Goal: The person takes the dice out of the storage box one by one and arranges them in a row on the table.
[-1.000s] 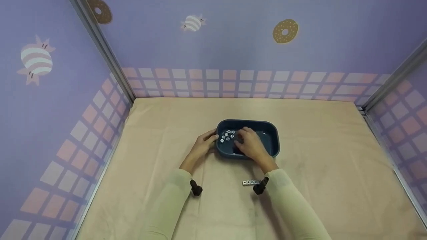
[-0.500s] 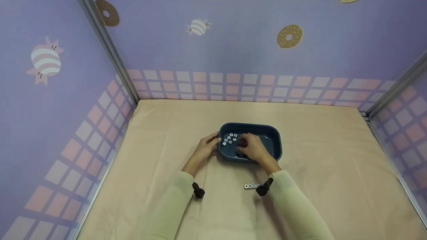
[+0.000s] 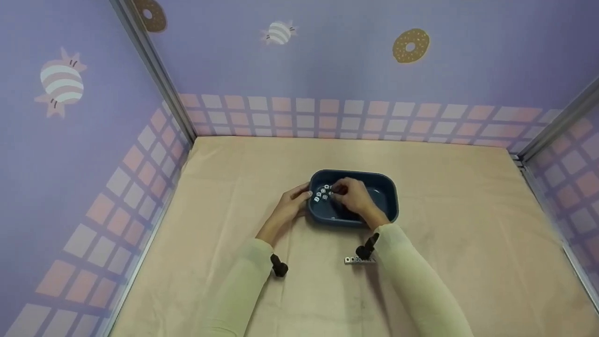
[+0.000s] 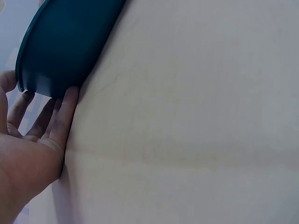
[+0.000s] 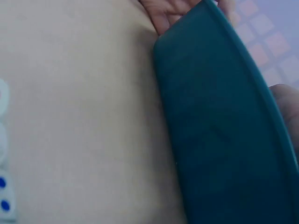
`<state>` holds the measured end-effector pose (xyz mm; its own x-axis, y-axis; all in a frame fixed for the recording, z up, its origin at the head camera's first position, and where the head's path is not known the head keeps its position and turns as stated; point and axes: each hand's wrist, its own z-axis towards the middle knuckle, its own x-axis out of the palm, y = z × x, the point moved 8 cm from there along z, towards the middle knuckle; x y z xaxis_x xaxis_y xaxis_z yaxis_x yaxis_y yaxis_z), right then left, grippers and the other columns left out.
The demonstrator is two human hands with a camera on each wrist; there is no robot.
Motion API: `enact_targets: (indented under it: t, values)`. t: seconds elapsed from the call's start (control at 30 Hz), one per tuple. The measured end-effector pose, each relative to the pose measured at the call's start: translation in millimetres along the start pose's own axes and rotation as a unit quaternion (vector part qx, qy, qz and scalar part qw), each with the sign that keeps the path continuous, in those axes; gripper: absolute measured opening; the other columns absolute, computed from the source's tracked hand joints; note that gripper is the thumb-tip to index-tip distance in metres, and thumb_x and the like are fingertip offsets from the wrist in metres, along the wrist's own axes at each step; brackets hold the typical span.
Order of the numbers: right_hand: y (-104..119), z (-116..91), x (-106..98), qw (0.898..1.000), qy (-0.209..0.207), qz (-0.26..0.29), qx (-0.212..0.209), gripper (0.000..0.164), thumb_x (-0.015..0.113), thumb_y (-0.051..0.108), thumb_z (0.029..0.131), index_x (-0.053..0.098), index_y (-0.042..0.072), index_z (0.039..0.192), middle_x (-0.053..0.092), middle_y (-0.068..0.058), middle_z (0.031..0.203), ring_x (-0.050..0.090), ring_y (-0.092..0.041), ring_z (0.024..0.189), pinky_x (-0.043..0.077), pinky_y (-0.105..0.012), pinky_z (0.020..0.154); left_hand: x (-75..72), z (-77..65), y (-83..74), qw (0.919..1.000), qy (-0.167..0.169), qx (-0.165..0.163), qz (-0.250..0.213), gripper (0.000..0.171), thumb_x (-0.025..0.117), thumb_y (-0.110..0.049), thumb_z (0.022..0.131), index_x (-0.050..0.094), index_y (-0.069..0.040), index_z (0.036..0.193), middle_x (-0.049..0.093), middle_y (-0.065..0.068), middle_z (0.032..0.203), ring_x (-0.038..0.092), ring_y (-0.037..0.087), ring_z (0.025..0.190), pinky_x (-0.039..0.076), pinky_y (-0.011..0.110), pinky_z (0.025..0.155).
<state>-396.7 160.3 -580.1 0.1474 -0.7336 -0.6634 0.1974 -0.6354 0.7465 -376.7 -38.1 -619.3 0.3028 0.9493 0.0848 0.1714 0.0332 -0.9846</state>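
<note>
Nearest, on the person's side of the tray, two pale green sleeves [image 3: 234,290] are stretching forward, and a black device [image 3: 279,267] is sitting at each cuff. Between the right sleeve and the tray, a row of white dice [image 3: 352,260] is lying on the table [image 3: 444,234], well apart from the tray; the right cuff's device is covering part of it. In the right wrist view, a die [image 5: 5,198] of this row is showing blue pips.

Farther on, the dark blue tray [image 3: 337,222] itself is standing on the table, its long side facing the person. The left hand [image 3: 288,206] is holding the tray's left end: its thumb is lying at the rim, and its fingers are spreading against the outer wall. The right hand [image 3: 356,196] is working over the near rim, inside the tray, with fingers bending and thumb tip and fingertips coming close together; whether they are pinching a die, one cannot tell. Several loose dice [image 3: 323,191] are lying in the tray's left part, just beside the right hand's fingertips.

Beyond the tray, the table's cream cloth is running back to a purple wall [image 3: 337,61], which is bearing pink and white squares, a candy print [image 3: 279,33] and doughnut prints [image 3: 400,54].
</note>
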Motion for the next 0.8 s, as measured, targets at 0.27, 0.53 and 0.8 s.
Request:
enact_targets:
  t: [0.27,0.53,0.8]
  values:
    - [-1,1,6,0.999,-0.001,-0.035,-0.017,0.019,0.079,0.006,0.095,0.078,0.004,0.114,0.070,-0.010,0.107,0.069,-0.025,0.098,0.059,-0.043,0.089,2.3,1.0,0.5,1.0000,0.000,0.003,0.010,0.052,0.062,-0.032,0.109,0.052,-0.018,0.158,0.052,0.008,0.159,0.062,0.026,0.133,0.059,0.040,0.100]
    - [-1,4,8,0.998,0.005,-0.059,-0.011,0.015,0.079,0.004,0.094,0.077,0.006,0.108,0.070,-0.008,0.104,0.066,-0.024,0.095,0.057,-0.043,0.088,4.2,-0.7,-6.2,0.9992,0.010,0.011,0.037,0.052,0.058,-0.030,0.111,0.048,-0.018,0.160,0.048,0.009,0.161,0.057,0.029,0.138,0.058,0.041,0.101]
    - [-1,5,8,0.998,0.017,-0.062,-0.016,0.010,0.079,0.005,0.094,0.075,0.006,0.103,0.070,-0.007,0.099,0.064,-0.022,0.091,0.056,-0.041,0.085,6.0,5.2,-21.0,0.9911,0.036,0.062,0.112,0.048,0.053,-0.014,0.112,0.045,-0.005,0.159,0.052,0.019,0.152,0.053,0.033,0.139,0.051,0.046,0.111]
